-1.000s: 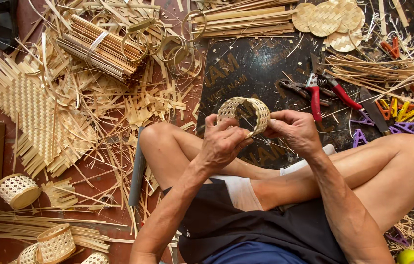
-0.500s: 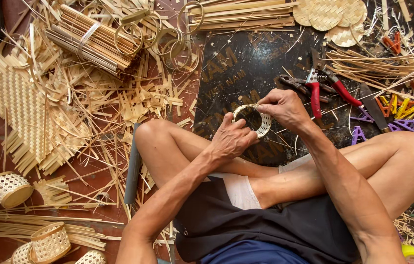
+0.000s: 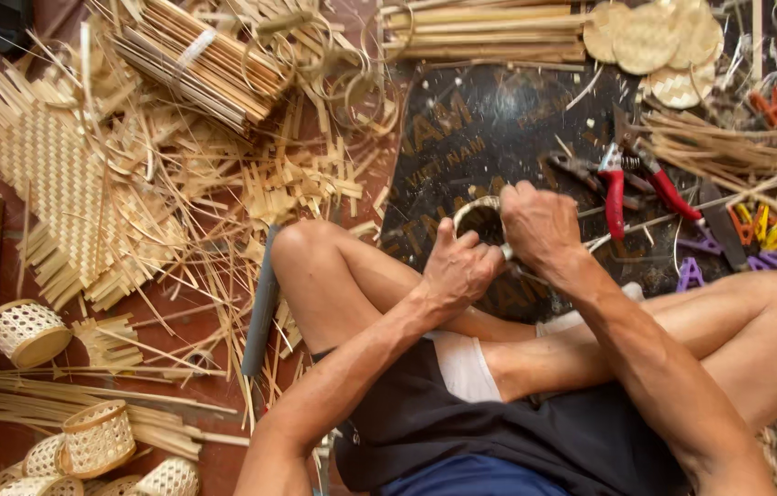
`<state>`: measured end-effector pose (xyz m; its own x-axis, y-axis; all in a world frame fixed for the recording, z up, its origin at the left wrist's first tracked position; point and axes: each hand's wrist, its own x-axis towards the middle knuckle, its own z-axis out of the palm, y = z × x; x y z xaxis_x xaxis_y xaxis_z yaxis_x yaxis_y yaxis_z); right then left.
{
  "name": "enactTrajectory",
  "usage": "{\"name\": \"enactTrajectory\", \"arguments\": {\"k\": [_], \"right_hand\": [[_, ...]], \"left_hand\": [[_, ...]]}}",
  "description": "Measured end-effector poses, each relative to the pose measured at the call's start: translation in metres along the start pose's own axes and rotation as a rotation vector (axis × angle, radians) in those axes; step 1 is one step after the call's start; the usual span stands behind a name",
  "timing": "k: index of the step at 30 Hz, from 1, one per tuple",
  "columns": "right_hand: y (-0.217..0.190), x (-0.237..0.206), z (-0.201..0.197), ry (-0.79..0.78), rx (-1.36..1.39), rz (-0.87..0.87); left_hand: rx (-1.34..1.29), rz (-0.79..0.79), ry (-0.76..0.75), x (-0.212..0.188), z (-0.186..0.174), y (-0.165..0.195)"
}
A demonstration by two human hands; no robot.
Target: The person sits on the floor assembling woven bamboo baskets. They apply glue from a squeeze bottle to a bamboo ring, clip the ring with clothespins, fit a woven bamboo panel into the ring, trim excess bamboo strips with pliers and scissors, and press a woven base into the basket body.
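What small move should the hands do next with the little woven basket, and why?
Probably turn the small woven basket a little further. Both the left hand and the right hand grip it over the dark board, and the right hand covers most of the rim, so a small turn would likely bring the next rim section into view.

Red-handled pliers point(image 3: 623, 184) lie right of centre, woven mat point(image 3: 49, 184) at left, finished small baskets point(image 3: 95, 439) lower left, round woven discs point(image 3: 655, 37) at top.
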<state>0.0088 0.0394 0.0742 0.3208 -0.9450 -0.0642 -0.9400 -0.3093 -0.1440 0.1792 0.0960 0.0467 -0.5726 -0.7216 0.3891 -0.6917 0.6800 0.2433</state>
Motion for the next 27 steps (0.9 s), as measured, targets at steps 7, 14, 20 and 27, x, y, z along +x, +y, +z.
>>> {"name": "enactTrajectory", "arguments": {"k": [7, 14, 20, 27], "right_hand": [[0.005, 0.011, 0.0, -0.052, -0.014, 0.094], [0.024, 0.002, -0.001, -0.243, 0.585, 0.449], [0.004, 0.026, 0.002, -0.156, 0.184, 0.368], [-0.013, 0.057, -0.029, -0.027, -0.272, -0.272]], "left_hand": [[0.009, -0.03, -0.05, 0.002, 0.004, 0.003], [0.026, -0.336, -0.037, 0.011, 0.021, 0.006], [-0.024, -0.458, 0.022, 0.023, 0.028, 0.021], [-0.27, -0.564, 0.379, 0.009, -0.057, -0.01]]}}
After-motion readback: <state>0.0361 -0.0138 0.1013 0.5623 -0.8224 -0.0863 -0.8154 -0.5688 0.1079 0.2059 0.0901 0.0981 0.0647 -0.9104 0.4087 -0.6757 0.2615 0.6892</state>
